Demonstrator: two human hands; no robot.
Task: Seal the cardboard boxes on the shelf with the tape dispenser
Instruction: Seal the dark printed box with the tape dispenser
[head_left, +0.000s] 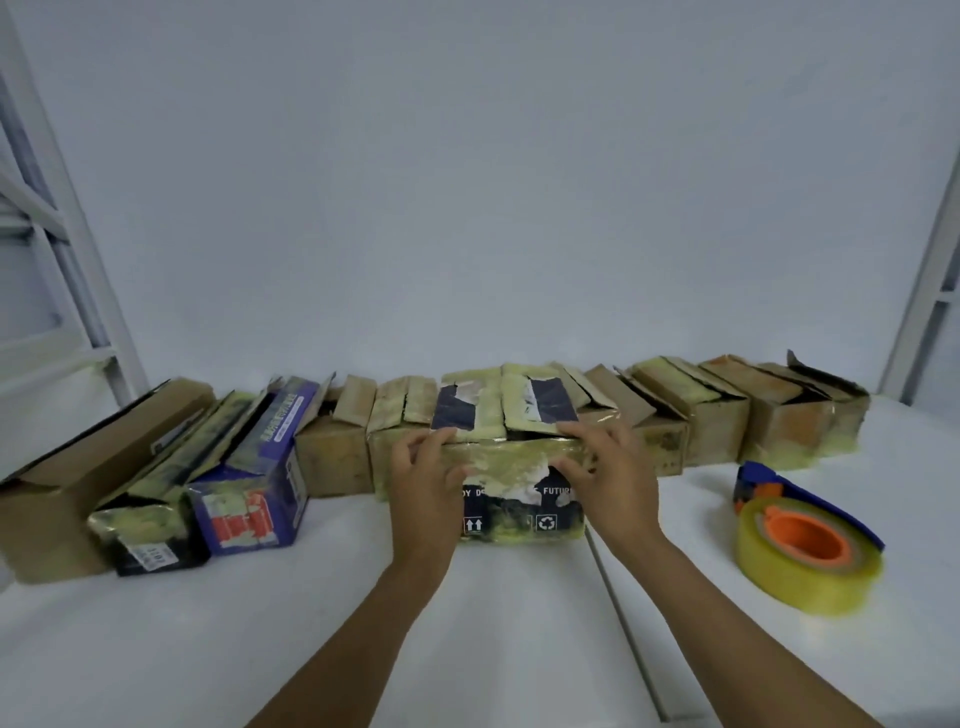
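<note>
A white shelf (493, 623) is running along a pale wall, carrying a row of cardboard boxes (332, 457). The left hand (426, 467) and right hand (608, 467) are gripping the middle box (514, 462) at twelve o'clock, fingers curling over its top edge. The tape dispenser (805, 545) is lying at three o'clock, apart from it.
</note>
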